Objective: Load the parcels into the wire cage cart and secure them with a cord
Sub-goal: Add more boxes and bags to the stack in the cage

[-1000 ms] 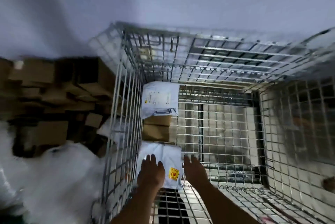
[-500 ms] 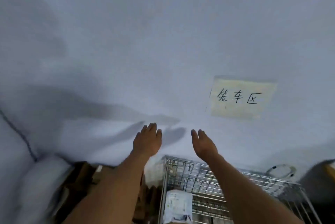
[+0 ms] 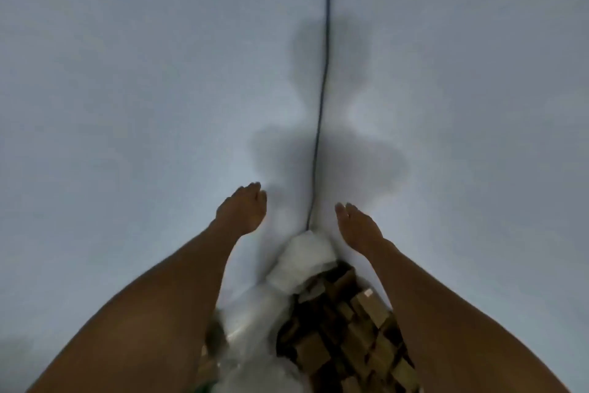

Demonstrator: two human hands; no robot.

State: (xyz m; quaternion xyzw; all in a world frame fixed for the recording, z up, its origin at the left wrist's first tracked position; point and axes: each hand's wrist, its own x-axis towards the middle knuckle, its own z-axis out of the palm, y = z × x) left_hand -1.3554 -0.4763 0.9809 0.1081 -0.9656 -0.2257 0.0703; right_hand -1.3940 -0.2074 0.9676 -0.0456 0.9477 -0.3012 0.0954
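My left hand [image 3: 243, 211] and my right hand [image 3: 358, 227] are both raised in front of a pale wall, empty, fingers extended and loosely apart. Below and between my forearms lies a heap of brown cardboard parcels [image 3: 350, 335]. White plastic-wrapped bundles [image 3: 302, 260] sit at the heap's far end and along its left side. The wire cage cart is out of view. No tying cord is in my hands.
A thin dark cable [image 3: 320, 106] runs down the corner of the pale walls [image 3: 127, 74] to the top of the white bundle. My shadow falls on the wall around the cable.
My view has swung left from the cage cart to the wall corner and parcel heap. Both hands left the white parcel in the cart and now hang empty in the air.
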